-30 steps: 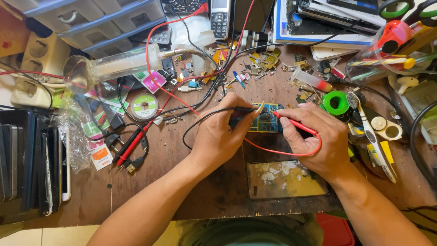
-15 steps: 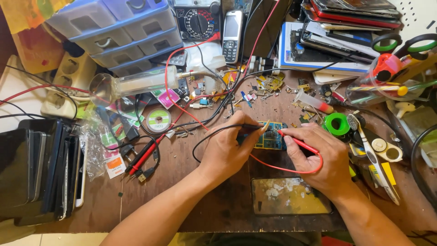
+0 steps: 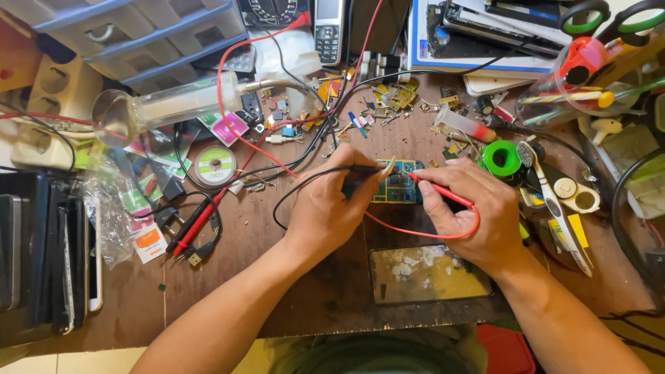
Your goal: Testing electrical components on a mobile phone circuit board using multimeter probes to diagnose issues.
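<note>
A small blue-green circuit board (image 3: 400, 185) lies on the brown wooden bench (image 3: 228, 277), between my two hands. My left hand (image 3: 331, 205) pinches a black test probe (image 3: 365, 168) whose tip rests on the board's left part. My right hand (image 3: 476, 213) grips a red test probe (image 3: 443, 192), its tip touching the board's upper right. A black lead and a red lead (image 3: 415, 232) loop back from the probes under my hands. Both hands rest on the bench.
A scuffed phone screen panel (image 3: 428, 273) lies just in front of my hands. A green tape roll (image 3: 500, 158), a solder spool (image 3: 215, 165), spare red and black probes (image 3: 197, 223), a plastic drawer unit (image 3: 131, 31), a multimeter (image 3: 273, 10), scissors (image 3: 596, 14), stacked phones (image 3: 41, 256) and loose parts crowd the bench.
The view has shifted slightly, bringing the bench closer. Both hands stay on the board with the probes, with only small adjustments of the tips.
</note>
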